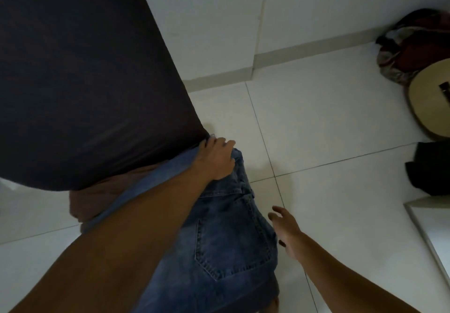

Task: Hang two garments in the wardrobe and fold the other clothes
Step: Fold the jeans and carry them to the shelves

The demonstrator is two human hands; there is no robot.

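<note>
A pair of blue jeans (pixel 229 234) hangs over the corner of a bed with a dark sheet (pixel 80 81); a back pocket faces up. My left hand (pixel 216 158) lies on the jeans' upper edge by the bed corner, fingers curled over the denim. A brown cloth (pixel 97 200) shows under the jeans at the bed's edge. My right hand (pixel 286 230) hovers just right of the jeans with fingers spread, holding nothing.
White floor tiles (pixel 328 122) fill the middle. A heap of dark red and pale clothes (pixel 411 47) lies at the far right by the wall, beside a round tan object (pixel 431 108). A black garment (pixel 431 169) and a white edge (pixel 428 230) sit lower right.
</note>
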